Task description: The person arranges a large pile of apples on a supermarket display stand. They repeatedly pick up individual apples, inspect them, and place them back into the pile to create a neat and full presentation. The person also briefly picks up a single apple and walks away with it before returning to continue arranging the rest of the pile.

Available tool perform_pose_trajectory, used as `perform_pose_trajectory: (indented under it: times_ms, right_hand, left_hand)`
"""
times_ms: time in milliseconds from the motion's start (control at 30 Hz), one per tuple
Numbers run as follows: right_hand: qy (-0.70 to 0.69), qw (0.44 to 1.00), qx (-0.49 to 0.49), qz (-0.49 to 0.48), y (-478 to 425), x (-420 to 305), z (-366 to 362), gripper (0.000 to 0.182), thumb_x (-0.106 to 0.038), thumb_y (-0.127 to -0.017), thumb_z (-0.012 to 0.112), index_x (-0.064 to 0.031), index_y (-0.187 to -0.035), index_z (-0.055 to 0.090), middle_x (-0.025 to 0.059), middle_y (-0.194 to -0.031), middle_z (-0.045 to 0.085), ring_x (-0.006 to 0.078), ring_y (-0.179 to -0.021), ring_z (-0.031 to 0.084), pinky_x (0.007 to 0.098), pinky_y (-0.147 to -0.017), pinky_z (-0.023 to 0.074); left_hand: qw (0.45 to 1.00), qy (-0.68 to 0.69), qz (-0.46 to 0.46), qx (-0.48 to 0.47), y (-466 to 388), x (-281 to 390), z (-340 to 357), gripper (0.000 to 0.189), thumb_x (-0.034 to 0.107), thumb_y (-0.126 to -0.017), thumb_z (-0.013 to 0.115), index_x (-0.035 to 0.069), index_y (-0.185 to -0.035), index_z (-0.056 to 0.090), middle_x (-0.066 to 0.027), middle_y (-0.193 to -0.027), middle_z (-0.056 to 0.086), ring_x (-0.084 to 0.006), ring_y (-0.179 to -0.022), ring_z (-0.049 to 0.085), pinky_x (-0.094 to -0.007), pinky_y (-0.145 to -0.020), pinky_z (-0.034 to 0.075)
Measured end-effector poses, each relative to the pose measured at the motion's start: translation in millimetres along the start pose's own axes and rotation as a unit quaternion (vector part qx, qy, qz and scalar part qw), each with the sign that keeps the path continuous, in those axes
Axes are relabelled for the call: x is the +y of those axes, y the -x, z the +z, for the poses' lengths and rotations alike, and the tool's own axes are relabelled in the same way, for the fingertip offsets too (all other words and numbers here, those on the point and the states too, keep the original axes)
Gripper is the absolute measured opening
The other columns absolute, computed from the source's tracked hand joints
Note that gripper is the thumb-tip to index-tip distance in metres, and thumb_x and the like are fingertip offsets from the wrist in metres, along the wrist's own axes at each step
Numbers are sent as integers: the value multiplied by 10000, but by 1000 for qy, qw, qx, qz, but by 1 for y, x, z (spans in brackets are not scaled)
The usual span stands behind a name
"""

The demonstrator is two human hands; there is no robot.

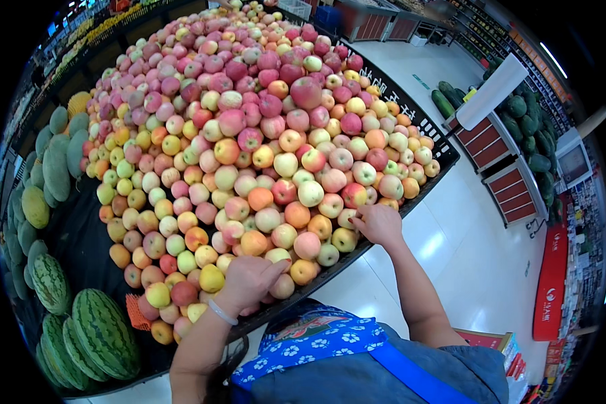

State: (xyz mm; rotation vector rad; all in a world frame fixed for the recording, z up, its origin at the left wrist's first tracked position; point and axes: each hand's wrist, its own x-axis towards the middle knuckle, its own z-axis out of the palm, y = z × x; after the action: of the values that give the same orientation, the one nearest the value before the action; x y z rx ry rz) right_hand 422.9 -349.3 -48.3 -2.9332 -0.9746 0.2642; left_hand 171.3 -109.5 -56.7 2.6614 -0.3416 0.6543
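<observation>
A broad heap of red, pink and yellow apples spreads before me on a black display stand. My left hand, with a pale bangle at the wrist, is over the apples at the near edge. Its thumb reaches across a pale apple, while the other fingers are hidden beneath the hand. Farther right, my right hand has its fingertips against a pale yellow apple close to the stand's rim. Whether either hand grips an apple cannot be made out.
Striped watermelons and pale green melons lie to the left, near an orange foam net. A slatted black rim borders the heap on the right. Across the tiled floor stand crates with dark green melons.
</observation>
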Motion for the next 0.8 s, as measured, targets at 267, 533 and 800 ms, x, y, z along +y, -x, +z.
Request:
perform_pose_trajectory:
  times_ms: [267, 533, 800]
  right_hand:
    - [0, 999, -38, 24, -3, 5, 7, 356, -461, -903, 680, -119, -895, 779, 135, -842, 748, 331, -816, 728, 489, -697, 565]
    - [-5, 999, -25, 20, -6, 5, 13, 375, -460, -903, 708, -90, -853, 749, 148, -802, 725, 343, -796, 707, 481, -678, 535]
    - [4, 1000, -26, 17, -8, 11, 18, 391, -466, -905, 716, -83, -843, 762, 168, -807, 728, 366, -783, 704, 493, -682, 533]
  left_hand:
    - [998, 2, -20, -61, 12, -6, 6, 432, 186, -757, 715, 148, -1187, 692, -5, -740, 634, -204, -658, 657, -365, -542, 491]
    - [998, 26, -37, -35, 17, -10, 11, 312, 155, -832, 651, 155, -1139, 705, -12, -680, 614, -216, -622, 650, -379, -516, 474]
    - [999, 5, -34, -15, 23, -10, 20, 337, 162, -836, 658, 198, -1166, 717, 11, -647, 576, -193, -547, 591, -364, -466, 448]
